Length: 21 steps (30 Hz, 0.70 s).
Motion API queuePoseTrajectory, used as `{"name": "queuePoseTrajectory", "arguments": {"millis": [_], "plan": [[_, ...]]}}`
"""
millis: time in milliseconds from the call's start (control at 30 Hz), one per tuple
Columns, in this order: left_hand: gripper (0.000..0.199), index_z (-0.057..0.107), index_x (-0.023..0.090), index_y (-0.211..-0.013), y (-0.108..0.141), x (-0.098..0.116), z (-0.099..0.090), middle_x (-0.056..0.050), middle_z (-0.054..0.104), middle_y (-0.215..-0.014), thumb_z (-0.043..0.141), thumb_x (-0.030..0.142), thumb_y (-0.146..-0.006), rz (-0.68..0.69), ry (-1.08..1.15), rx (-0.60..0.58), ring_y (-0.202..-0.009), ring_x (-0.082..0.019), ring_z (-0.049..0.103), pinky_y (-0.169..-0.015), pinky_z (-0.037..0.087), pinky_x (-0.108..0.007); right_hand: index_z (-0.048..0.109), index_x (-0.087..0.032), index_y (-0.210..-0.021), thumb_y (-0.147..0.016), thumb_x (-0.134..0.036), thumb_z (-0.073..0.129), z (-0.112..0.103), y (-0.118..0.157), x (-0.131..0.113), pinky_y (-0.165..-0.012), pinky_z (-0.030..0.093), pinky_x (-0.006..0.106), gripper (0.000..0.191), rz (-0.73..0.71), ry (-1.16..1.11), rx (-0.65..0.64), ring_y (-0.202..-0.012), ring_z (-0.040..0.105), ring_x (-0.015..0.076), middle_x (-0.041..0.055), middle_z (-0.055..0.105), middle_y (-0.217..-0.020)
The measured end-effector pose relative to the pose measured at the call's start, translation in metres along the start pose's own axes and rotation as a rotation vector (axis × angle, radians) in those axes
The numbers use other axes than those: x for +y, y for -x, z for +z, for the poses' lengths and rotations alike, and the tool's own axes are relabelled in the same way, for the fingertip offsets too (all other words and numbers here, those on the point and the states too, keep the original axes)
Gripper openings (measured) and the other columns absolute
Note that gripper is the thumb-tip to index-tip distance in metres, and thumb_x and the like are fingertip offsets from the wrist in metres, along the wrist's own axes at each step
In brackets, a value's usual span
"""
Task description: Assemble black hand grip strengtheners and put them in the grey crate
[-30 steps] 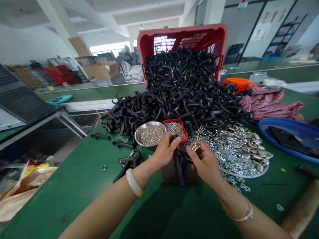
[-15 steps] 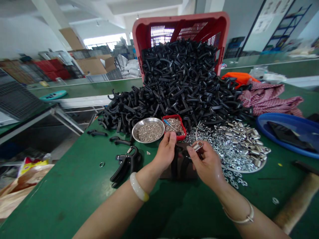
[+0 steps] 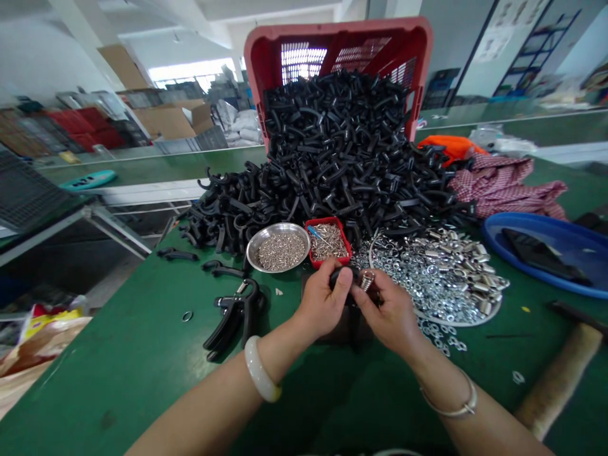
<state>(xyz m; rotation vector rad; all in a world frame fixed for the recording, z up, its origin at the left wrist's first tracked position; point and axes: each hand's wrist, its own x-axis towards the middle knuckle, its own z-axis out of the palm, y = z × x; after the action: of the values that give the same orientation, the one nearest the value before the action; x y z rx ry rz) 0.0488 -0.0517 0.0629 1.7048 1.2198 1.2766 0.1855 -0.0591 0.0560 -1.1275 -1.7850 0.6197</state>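
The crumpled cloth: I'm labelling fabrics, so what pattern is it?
The cloth is red-and-white checked, clearest in the head view.

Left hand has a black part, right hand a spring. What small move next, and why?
Probably ease the spring toward the black part with the right hand, keeping the left hand steady. The two are held close together, the spring looks tilted, and the fingers hide whether they touch, so a slow move seems wiser.
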Motion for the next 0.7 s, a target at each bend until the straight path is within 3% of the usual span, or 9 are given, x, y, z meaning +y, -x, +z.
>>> {"name": "queuePoseTrajectory", "arguments": {"millis": [167, 300, 500, 567, 700], "plan": [[0.04, 0.046, 0.017, -0.07, 0.003, -0.012, 0.003, 0.001, 0.045, -0.064, 0.032, 0.052, -0.085, -0.192, 0.134, -0.065, -0.061, -0.011, 0.043, -0.058, 0.037, -0.023, 0.051, -0.018, -0.091, -0.088, -0.04, 0.04, -0.007, -0.011, 0.011, -0.061, 0.038, 0.026, 0.024, -0.001, 0.14, -0.325, -0.068, 0.055, 0.0153, 0.0032, 0.059, -0.077], [0.045, 0.047, 0.016, -0.069, 0.005, -0.021, 0.009, 0.002, 0.045, -0.063, 0.033, 0.057, -0.082, -0.313, 0.207, -0.083, -0.059, -0.011, 0.044, -0.056, 0.038, -0.023, 0.046, -0.019, -0.077, -0.089, -0.047, 0.033, -0.005, -0.01, 0.014, -0.057, 0.033, 0.027, 0.033, 0.132, 0.318, -0.378, -0.061, 0.051, 0.0154, 0.0027, 0.055, -0.067], [0.045, 0.046, 0.017, -0.069, 0.009, -0.023, 0.009, 0.003, 0.043, -0.058, 0.034, 0.058, -0.081, -0.42, 0.203, -0.117, -0.052, -0.01, 0.042, -0.049, 0.036, -0.022, 0.039, -0.019, -0.078, -0.09, -0.042, 0.033, -0.01, -0.007, 0.01, -0.061, 0.035, 0.027, 0.027, 0.116, 0.248, -0.535, -0.065, 0.049, 0.0143, 0.0023, 0.052, -0.072], [0.043, 0.045, 0.017, -0.067, 0.01, -0.021, 0.008, 0.004, 0.041, -0.057, 0.034, 0.057, -0.081, -0.421, 0.176, -0.117, -0.051, -0.01, 0.041, -0.049, 0.036, -0.022, 0.04, -0.019, -0.08, -0.09, -0.042, 0.034, -0.011, -0.008, 0.012, -0.06, 0.036, 0.027, 0.026, 0.115, 0.17, -0.58, -0.064, 0.049, 0.0137, 0.0014, 0.051, -0.072], [0.037, 0.044, 0.017, -0.064, 0.009, -0.018, 0.005, 0.003, 0.042, -0.061, 0.036, 0.047, -0.084, -0.226, 0.061, -0.129, -0.061, -0.011, 0.042, -0.06, 0.036, -0.022, 0.044, -0.018, -0.085, -0.091, -0.04, 0.029, -0.006, -0.004, 0.017, -0.064, 0.039, 0.027, 0.027, 0.089, 0.035, -0.615, -0.068, 0.051, 0.014, 0.0029, 0.055, -0.077]]}}
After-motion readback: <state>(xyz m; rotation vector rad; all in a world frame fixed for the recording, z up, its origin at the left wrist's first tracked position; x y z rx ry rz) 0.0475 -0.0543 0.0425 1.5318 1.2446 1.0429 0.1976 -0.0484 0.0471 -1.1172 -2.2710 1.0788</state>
